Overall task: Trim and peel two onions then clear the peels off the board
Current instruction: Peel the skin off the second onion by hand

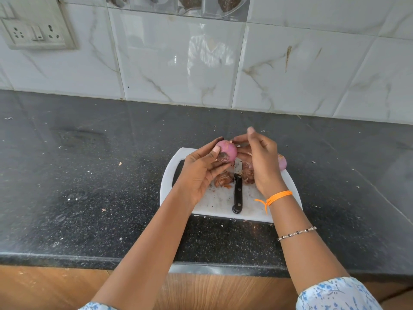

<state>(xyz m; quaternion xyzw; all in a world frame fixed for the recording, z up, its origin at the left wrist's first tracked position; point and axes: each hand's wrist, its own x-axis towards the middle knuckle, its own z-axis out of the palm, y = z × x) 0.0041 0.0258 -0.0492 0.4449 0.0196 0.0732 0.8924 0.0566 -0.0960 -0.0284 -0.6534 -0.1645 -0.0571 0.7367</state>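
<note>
My left hand (201,168) grips a pink peeled onion (226,151) above the far left part of the white cutting board (221,204). My right hand (259,157) reaches over from the right, its thumb and fingertips at the onion's top, where a small flake of skin shows. A second onion (282,162) peeks out behind my right hand at the board's far right. Brown peels (223,180) lie on the board under my hands. A black-handled knife (238,191) lies in the board's middle, blade pointing away.
The board sits on a black speckled counter (89,175) with bits of peel scattered near its front edge. A tiled wall (201,63) rises behind, with a socket panel (38,32) at the upper left. The counter's front edge runs below my forearms.
</note>
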